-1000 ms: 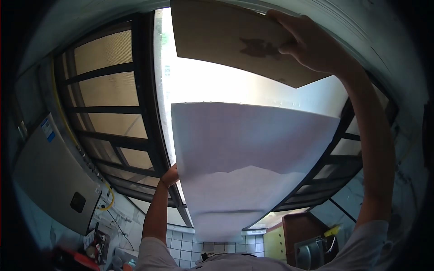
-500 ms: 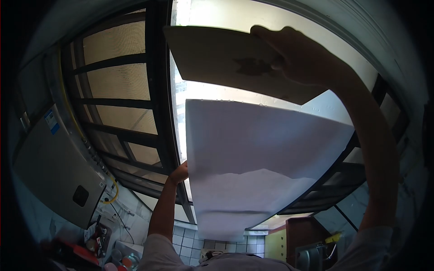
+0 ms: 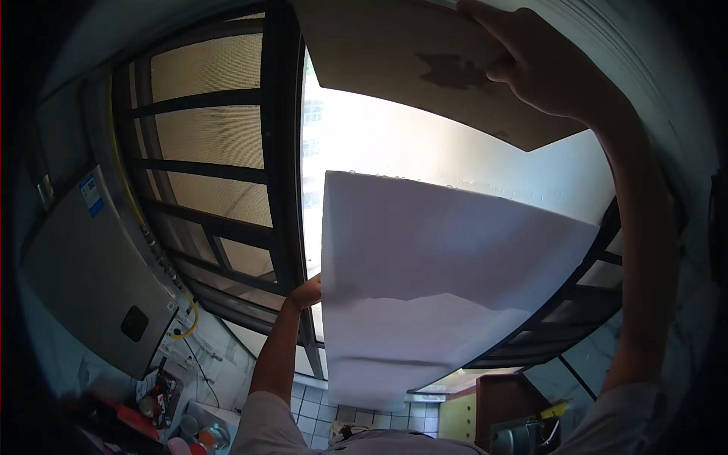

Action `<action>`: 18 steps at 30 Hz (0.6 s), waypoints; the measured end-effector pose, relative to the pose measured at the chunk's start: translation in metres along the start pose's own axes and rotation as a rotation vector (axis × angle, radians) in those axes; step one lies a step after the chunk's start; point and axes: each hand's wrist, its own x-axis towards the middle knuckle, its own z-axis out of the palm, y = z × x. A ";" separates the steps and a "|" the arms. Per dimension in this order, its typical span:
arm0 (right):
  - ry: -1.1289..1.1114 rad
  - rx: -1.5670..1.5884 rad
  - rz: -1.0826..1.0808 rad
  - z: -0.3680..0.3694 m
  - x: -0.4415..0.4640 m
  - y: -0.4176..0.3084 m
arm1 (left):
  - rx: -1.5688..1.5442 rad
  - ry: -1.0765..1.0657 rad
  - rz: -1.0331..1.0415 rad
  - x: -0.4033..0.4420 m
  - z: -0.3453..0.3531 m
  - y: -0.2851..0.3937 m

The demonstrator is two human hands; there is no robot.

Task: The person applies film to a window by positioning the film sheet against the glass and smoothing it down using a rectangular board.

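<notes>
Raised high at the upper right, my right hand is closed on the edge of a flat, stiff brownish board, its thumb on the near face. A dark, ragged stain marks that face. Below the board, a gap of bright light shows above a large white sheet that stands in front of me, with small droplets along its top edge and a wavy line across its lower half. My left hand is at the sheet's left edge, gripping it, with the fingertips hidden behind.
Dark-framed screened window panels stand to the left, with more dark frames at right. A grey metal wall unit with a yellow hose hangs at left. Cluttered items lie lower left. Tiled floor and a brown cabinet are below.
My right hand has lifted the board higher, partly out of the top of the view, widening the gap above the white sheet. My left hand stays at the sheet's edge.
</notes>
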 end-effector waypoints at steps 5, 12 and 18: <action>0.260 -0.152 -0.298 0.063 0.008 0.027 | 0.138 -0.046 -0.051 -0.002 0.006 0.005; -0.016 -0.031 -0.201 0.081 -0.006 -0.003 | 0.068 -0.019 -0.096 -0.008 -0.004 -0.022; 0.233 0.011 -0.263 0.048 -0.057 0.090 | -0.030 0.059 -0.146 -0.005 -0.016 -0.043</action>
